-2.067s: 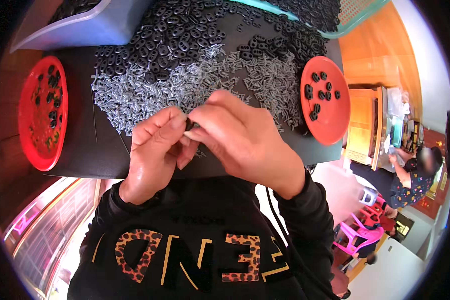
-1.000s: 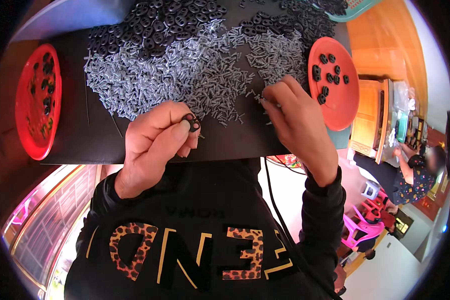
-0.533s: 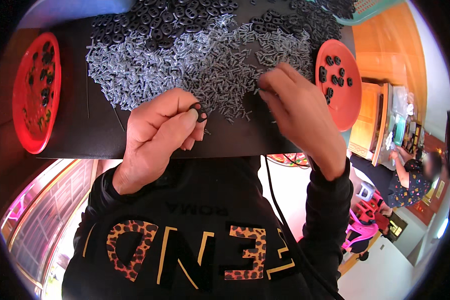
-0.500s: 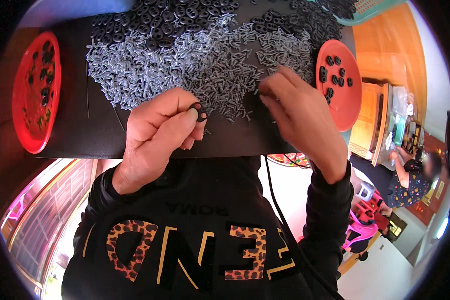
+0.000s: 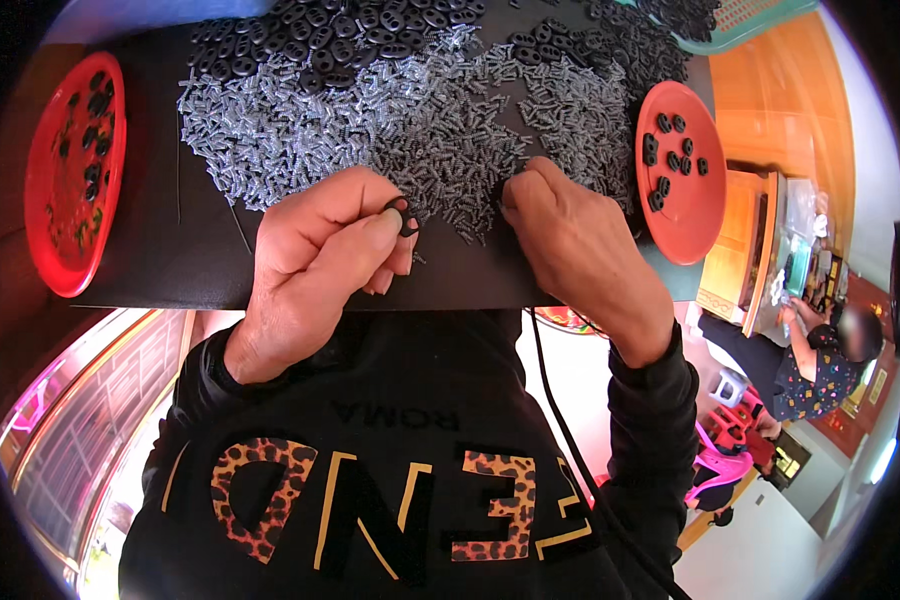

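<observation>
Between the thumb and bent fingers of my left hand [image 5: 315,265] is a small black cord-lock piece with round holes [image 5: 406,217], held just above the near edge of the springs. My right hand [image 5: 585,245] is closed in a pinch to the right of it, low over the black tabletop beside the springs. What its fingertips hold, if anything, is hidden. A broad heap of small silver coil springs [image 5: 280,130] spreads beyond both hands. Behind the springs lie many black two-hole cord-lock pieces [image 5: 340,40].
A red plate [image 5: 675,235] with several black cord locks stands right; another red plate [image 5: 42,200] with black pieces stands left. Small black parts [image 5: 655,50] pile up by a green basket [image 5: 745,25]. A dark cable [image 5: 545,375] hangs near my right arm. Another person sits far right.
My right hand has come down and left toward the near edge of the springs, its fingers drawn together. My left hand keeps its hold on the cord-lock piece, almost unmoved.
</observation>
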`<state>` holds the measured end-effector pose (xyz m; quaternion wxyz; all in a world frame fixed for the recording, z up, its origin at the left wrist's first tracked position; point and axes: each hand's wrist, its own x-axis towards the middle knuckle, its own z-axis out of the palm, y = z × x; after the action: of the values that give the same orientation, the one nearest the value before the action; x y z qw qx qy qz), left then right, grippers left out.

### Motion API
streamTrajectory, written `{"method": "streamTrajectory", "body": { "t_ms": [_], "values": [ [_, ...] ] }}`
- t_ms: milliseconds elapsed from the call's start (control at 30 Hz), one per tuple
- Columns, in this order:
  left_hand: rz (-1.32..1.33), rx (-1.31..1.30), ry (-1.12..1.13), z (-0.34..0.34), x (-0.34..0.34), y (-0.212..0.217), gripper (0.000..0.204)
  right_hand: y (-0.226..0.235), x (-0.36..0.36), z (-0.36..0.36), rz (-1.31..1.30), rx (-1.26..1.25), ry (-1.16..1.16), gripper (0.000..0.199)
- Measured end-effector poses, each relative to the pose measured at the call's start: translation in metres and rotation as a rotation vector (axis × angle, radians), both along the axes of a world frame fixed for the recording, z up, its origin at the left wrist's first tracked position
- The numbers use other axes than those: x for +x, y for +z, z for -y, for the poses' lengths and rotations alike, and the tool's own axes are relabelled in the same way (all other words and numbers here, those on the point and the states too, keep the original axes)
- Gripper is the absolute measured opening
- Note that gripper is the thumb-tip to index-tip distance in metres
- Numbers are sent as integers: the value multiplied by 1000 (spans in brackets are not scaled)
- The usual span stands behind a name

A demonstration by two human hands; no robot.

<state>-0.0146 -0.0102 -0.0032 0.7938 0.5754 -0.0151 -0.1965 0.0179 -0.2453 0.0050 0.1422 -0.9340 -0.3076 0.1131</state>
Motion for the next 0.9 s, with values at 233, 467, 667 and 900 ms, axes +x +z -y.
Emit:
{"method": "streamTrajectory", "body": {
  "t_ms": [233,467,667,900],
  "values": [
    [90,45,87,8,2,-4,26,29,3,-20,-87,402,-20,15],
    [35,-21,47,8,3,-2,30,27,8,-36,1,483,11,18],
    [41,-25,-3,6,2,-2,30,28,16,-33,-133,557,91,17],
    [77,-5,-25,6,2,-4,29,26,21,-35,-309,635,66,21]
  ]
}}
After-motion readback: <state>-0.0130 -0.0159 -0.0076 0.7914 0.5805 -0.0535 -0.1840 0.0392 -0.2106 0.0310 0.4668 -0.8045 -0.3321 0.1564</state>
